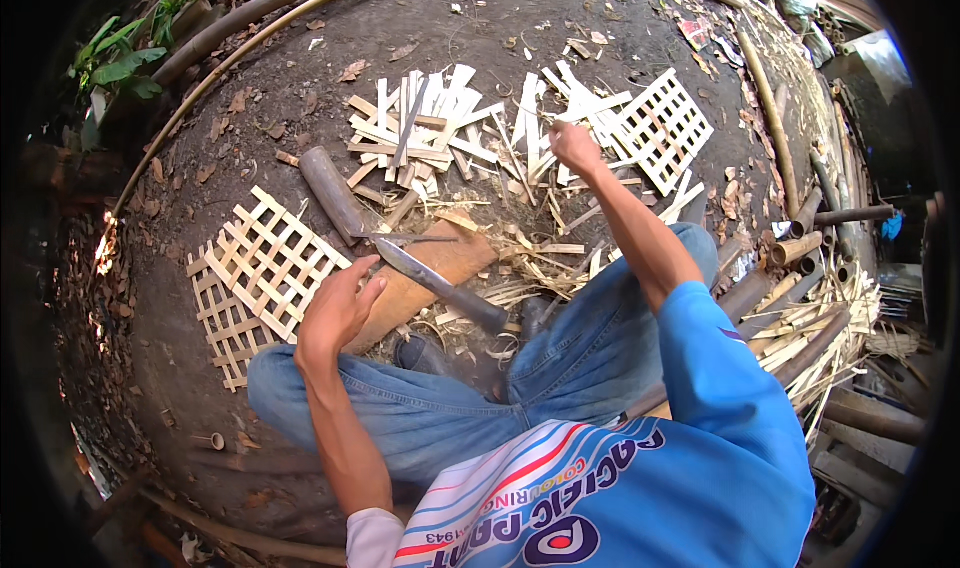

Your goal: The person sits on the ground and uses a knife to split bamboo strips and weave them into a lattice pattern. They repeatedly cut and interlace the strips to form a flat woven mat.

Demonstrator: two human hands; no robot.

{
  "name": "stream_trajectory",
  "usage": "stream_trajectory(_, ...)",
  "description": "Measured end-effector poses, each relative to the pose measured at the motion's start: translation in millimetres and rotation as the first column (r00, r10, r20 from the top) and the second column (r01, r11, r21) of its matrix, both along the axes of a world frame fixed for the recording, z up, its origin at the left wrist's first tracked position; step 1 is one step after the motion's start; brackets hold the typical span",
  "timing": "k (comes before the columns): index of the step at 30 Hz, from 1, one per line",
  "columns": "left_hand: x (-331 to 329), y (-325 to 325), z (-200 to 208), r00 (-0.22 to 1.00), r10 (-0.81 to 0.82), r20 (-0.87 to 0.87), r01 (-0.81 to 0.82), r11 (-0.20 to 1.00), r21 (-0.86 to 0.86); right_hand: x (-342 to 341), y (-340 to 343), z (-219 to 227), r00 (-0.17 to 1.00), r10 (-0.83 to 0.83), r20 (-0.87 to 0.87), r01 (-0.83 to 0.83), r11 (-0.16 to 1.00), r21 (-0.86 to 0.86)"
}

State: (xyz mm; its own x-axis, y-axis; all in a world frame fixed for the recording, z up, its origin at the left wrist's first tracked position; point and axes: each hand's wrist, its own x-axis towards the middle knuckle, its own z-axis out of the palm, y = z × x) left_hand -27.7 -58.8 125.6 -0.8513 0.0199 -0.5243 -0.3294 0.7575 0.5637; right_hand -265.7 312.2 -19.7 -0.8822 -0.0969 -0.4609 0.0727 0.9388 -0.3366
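My left hand hangs beside the woven bamboo lattices, its thumb and fingers apart and nothing in it. Just past its fingertips lies a big knife with a dark handle, across a brown board. A second thin blade rests near it. My right hand is reached out, fingers closed, over loose bamboo strips; what it pinches is too small to make out. To its right is a square woven lattice. Two more lattices overlap at the left, by my knee.
A short bamboo log lies left of a heap of pale strips. Shavings cover the ground before my crossed legs. Bamboo poles and bundled strips are on the right; a long pole curves along the far left.
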Motion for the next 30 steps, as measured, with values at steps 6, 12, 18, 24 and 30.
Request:
stream_trajectory(6,-12.2,5.6,4.1,0.996,0.055,0.077,-0.055,0.998,0.000,-60.4,66.2,-99.4,0.925,-0.008,-0.381,0.035,0.997,0.062)
stream_trajectory(12,-6.9,-0.6,-5.4,0.983,0.092,0.157,-0.090,0.996,-0.020,-44.8,55.1,-97.3,0.923,-0.115,-0.367,0.160,0.983,0.094)
stream_trajectory(18,-11.9,-1.8,-14.0,0.999,0.012,0.046,-0.013,1.000,0.012,-24.9,52.8,-72.6,0.587,-0.768,-0.256,0.678,0.640,-0.363)
stream_trajectory(24,-24.9,12.7,-11.1,0.996,-0.014,-0.090,0.008,0.998,-0.068,10.9,20.1,-50.6,0.256,-0.510,0.821,0.660,-0.529,-0.534)
stream_trajectory(30,-38.0,34.6,-42.3,0.885,0.399,-0.242,-0.319,0.896,0.309,177.4,-126.8,47.6,0.888,-0.189,0.419,0.457,0.262,-0.850)
